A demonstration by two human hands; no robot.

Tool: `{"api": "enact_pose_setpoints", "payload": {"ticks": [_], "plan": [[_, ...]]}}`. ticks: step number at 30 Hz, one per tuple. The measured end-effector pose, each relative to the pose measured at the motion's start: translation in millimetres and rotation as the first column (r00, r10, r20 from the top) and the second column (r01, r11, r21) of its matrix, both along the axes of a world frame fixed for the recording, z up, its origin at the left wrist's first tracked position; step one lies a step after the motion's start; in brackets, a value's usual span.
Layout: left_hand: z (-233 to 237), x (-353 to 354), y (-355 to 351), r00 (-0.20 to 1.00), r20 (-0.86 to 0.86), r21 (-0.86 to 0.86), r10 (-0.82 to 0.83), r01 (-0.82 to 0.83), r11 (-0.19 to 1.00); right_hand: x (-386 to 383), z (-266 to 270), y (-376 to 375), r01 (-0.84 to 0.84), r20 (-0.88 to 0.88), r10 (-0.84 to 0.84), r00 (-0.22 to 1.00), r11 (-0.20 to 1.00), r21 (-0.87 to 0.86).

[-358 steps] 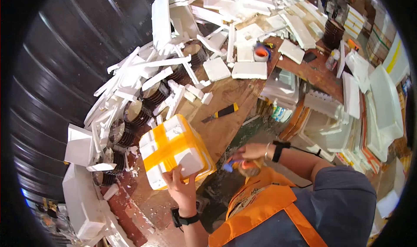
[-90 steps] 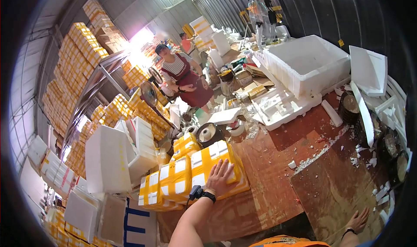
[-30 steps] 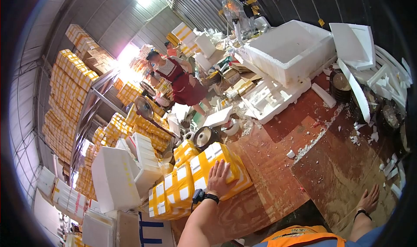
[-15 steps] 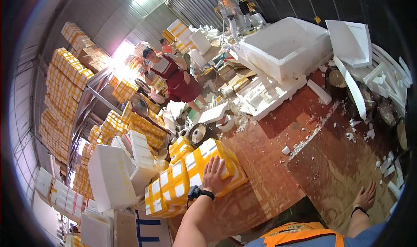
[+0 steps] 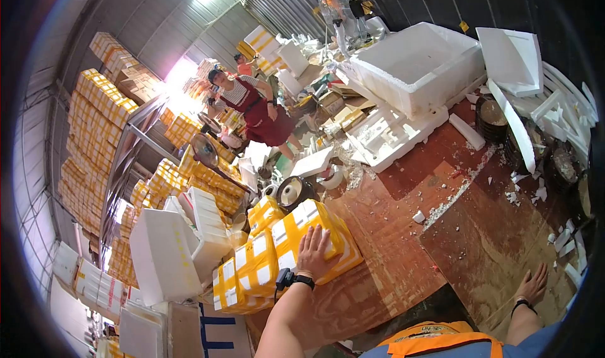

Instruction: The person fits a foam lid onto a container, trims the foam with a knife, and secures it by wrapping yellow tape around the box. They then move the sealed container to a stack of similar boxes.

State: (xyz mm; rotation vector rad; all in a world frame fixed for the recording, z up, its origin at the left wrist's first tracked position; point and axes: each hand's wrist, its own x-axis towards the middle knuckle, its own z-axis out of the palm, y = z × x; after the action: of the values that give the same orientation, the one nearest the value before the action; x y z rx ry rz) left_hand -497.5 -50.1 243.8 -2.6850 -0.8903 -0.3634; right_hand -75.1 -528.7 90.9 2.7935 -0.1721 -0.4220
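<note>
My left hand (image 5: pixel 315 252) lies flat, fingers stretched out, on a white foam box wrapped in yellow tape (image 5: pixel 333 231). Smaller taped boxes (image 5: pixel 256 265) stand against its left side. A black strap with a small device (image 5: pixel 293 279) is around my left wrist. Over at the lower right, my right hand (image 5: pixel 532 287) is open, fingers spread, above or on the brown wooden board (image 5: pixel 485 251); whether it touches cannot be told. Nothing is in either hand.
A large open foam box (image 5: pixel 416 74) stands at the back right beside a foam lid (image 5: pixel 512 62). Foam scraps (image 5: pixel 564 238) and rolls (image 5: pixel 491 115) lie along the right. A co-worker in a red apron (image 5: pixel 255 109) stands behind. White foam boxes (image 5: pixel 161 257) fill the left.
The whole view has shifted very slightly. Both hands keep their places, and the taped boxes have not visibly moved under my left hand.
</note>
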Motion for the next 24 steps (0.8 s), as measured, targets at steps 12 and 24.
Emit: {"api": "enact_pose_setpoints", "payload": {"ticks": [12,24], "plan": [[4,1,-3,1.0,0.009,-0.032,-0.006,0.006,0.999,-6,23,10,0.024,-0.053,-0.025,0.998,1.0,-0.014],[4,1,-4,1.0,-0.008,-0.016,0.003,-0.003,1.0,-5,23,8,0.017,-0.076,-0.018,0.997,1.0,-0.014]]}}
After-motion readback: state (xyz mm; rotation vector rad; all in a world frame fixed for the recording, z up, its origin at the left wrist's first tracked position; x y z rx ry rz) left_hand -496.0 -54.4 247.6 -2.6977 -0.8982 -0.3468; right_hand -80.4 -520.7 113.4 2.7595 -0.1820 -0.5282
